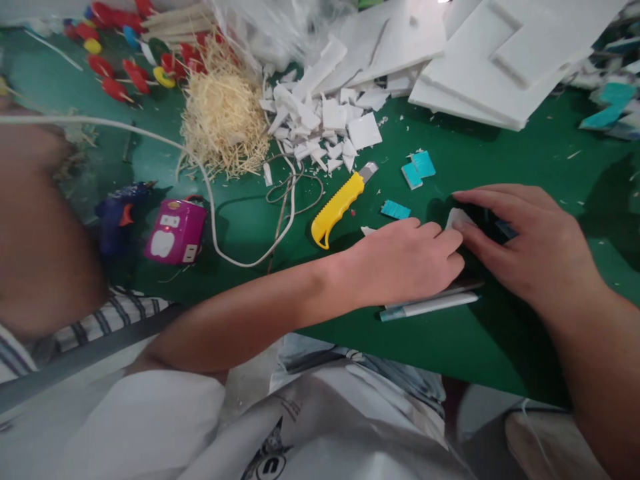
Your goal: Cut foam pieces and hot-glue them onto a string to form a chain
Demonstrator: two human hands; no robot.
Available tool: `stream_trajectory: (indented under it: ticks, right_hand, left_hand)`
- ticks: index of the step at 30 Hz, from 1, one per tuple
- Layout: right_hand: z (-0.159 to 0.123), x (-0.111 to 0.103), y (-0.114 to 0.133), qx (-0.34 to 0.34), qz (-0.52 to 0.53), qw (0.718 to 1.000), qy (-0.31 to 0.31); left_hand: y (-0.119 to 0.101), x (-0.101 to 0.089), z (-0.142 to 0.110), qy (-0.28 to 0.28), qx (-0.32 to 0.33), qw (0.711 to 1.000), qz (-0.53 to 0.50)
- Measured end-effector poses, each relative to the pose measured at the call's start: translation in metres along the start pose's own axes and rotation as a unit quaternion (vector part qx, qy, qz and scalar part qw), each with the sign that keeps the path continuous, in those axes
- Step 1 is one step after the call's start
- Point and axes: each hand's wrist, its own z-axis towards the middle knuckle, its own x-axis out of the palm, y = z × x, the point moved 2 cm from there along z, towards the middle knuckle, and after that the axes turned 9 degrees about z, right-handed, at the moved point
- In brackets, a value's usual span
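Note:
My right hand (533, 243) is at the right of the green table, thumb and forefinger curved around a small white foam piece (457, 217). My left hand (413, 260) lies against it with the fingers curled under, and what they hold is hidden. Below the left hand is a white pen with a teal end (440, 305), and part of a grey strip shows above it. Small teal-painted pieces (395, 209) lie just beyond the left hand. A yellow utility knife (340, 208), blade out, rests to the left of them.
White foam scraps (325, 123) and foam sheets (510, 60) cover the back. Wood shavings (225, 123) sit beside red beads on sticks. At left are a magenta power adapter (175, 230), a blue glue gun (120, 217), a white cable (213, 213) and another person's arm (45, 227).

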Motion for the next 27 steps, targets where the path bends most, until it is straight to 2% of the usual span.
stream_trajectory:
  ticks: [4,7,15,23,25,27]
  right_hand:
    - [-0.001,0.000,-0.001,-0.001,-0.001,1.000,0.004]
    - [-0.003,0.001,-0.002,0.001,0.000,1.000,0.000]
    - [0.000,0.001,-0.004,-0.015,0.005,1.000,-0.005]
    - [-0.002,-0.001,0.001,-0.023,0.009,1.000,-0.019]
    - [-0.003,-0.003,0.007,-0.052,0.013,0.998,-0.028]
    - [-0.004,-0.004,0.015,-0.117,0.024,0.993,-0.023]
  left_hand:
    - [0.001,-0.004,-0.003,-0.003,0.007,1.000,0.005]
    - [0.002,-0.006,-0.006,-0.001,-0.010,1.000,-0.025]
    - [0.015,-0.008,-0.013,0.044,-0.164,0.980,-0.105]
    - [0.030,-0.015,-0.018,0.062,-0.225,0.972,-0.024]
    - [0.041,-0.019,-0.026,0.064,-0.248,0.967,-0.005]
    - [0.053,-0.023,-0.035,0.088,-0.270,0.959,-0.003]
